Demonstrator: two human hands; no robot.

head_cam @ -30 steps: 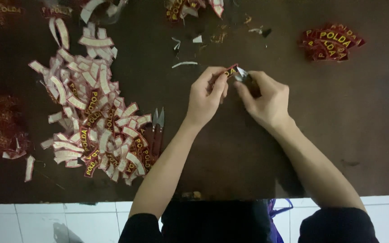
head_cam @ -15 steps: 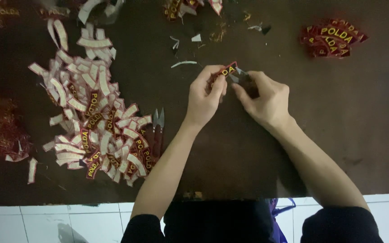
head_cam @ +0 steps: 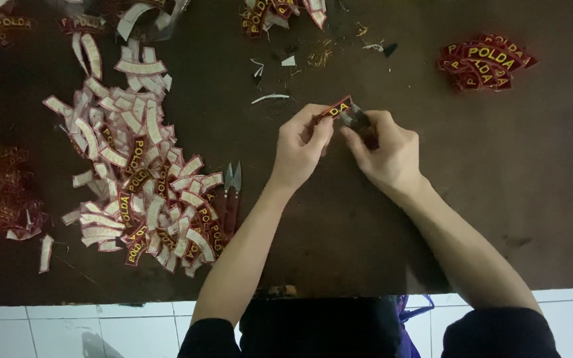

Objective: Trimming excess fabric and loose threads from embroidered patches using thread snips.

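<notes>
The left hand [head_cam: 303, 142] is pinching a small curved patch [head_cam: 335, 109], dark red with yellow stitching, its thumb and fingers closing on the patch's left end and holding it just above the dark brown table [head_cam: 552, 199]. The right hand [head_cam: 389, 149] is gripping a small pair of thread snips [head_cam: 356, 119], fingers curling around the handle, and the metal tips are touching the right end of the patch. Both hands are working close together near the middle of the table, a little toward the far edge. To the left of the left forearm, a large loose heap of patches [head_cam: 140, 179] is lying spread out, many of them turned pale side up and some showing the red face. A second pair of snips [head_cam: 232, 192] is resting at the right edge of that heap, points facing away from the person. A neat small stack of red patches [head_cam: 485, 63] is sitting at the far right, well apart from the hands. Another dim red pile [head_cam: 1, 192] is lying at the far left, and thread scraps [head_cam: 270, 98] are scattered on the table just beyond the hands.
</notes>
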